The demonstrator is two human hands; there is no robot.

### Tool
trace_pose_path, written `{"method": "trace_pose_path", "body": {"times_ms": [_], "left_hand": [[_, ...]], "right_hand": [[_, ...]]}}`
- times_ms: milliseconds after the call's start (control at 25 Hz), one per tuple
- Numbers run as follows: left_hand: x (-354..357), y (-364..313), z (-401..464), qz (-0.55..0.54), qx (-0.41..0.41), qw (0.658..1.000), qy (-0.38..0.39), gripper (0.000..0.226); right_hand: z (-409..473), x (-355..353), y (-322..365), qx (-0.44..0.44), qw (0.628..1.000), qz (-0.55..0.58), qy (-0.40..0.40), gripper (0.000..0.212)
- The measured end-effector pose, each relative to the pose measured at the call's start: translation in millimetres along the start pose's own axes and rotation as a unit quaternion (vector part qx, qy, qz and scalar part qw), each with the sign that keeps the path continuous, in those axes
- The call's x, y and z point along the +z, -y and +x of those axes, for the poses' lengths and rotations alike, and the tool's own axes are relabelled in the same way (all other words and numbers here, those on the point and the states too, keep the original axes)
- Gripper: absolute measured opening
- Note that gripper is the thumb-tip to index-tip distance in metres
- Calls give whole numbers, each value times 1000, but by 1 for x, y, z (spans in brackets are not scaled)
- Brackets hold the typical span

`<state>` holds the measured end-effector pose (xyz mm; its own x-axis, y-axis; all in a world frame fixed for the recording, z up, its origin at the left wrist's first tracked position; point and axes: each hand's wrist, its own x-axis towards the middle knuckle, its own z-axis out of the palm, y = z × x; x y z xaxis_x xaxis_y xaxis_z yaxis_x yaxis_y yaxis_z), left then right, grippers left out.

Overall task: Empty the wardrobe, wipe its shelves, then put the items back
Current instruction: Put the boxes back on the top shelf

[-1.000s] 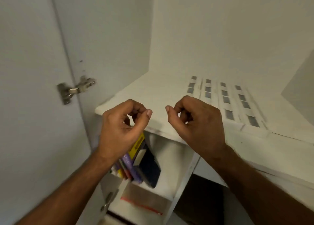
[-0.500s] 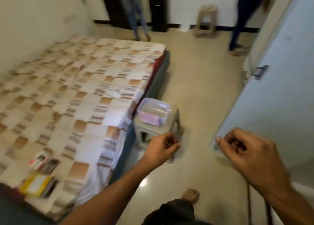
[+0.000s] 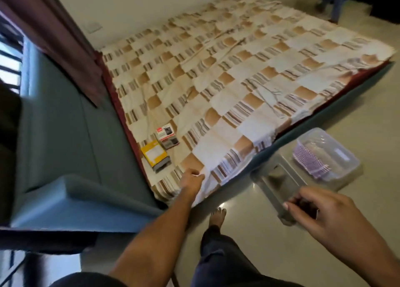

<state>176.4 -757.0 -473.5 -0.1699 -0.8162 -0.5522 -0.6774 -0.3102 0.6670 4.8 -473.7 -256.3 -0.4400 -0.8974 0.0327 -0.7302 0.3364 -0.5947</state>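
Observation:
The wardrobe is out of view. Two small boxes lie on the checked bedspread near its lower left corner: a yellow and white box and a red, white and grey box. My left hand reaches over the bed's near corner, just right of the yellow box, with its fingers curled and nothing visible in them. My right hand hovers over the near edge of a grey stool, fingers curled toward the thumb, with nothing seen in it.
On the stool stands a clear plastic container with a purple checked cloth inside. A teal padded bed frame and a maroon curtain are at the left. My bare foot is on the tiled floor. Another person's legs stand far right.
The view swung from the wardrobe shelf round to the bed and stool, then closer to the bed. My left hand stretched out toward the bed corner. Both hands stayed curled.

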Motion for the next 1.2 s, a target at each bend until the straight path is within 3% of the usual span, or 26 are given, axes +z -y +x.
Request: {"method": "trace_pose_path", "body": {"times_ms": [200, 440, 560, 680, 880, 1080, 1200], "left_hand": [[-48, 11, 122, 3, -124, 988, -93, 37], [-95, -36, 253, 238, 12, 964, -118, 67], [-104, -52, 311, 335, 63, 937, -80, 96], [-101, -61, 359, 414, 70, 908, 1, 123], [-86, -46, 404, 496, 92, 863, 44, 132], [-93, -45, 419, 492, 124, 860, 58, 134], [-114, -73, 411, 352, 108, 912, 182, 141]], "right_hand": [[123, 44, 5, -3, 996, 27, 85, 21], [235, 112, -6, 27, 976, 47, 209, 29], [265, 135, -9, 39, 974, 63, 214, 27], [286, 153, -15, 56, 970, 82, 224, 9], [294, 179, -30, 67, 964, 33, 256, 25], [312, 183, -32, 112, 946, 47, 301, 15], [341, 184, -29, 157, 941, 94, 286, 29]]}}
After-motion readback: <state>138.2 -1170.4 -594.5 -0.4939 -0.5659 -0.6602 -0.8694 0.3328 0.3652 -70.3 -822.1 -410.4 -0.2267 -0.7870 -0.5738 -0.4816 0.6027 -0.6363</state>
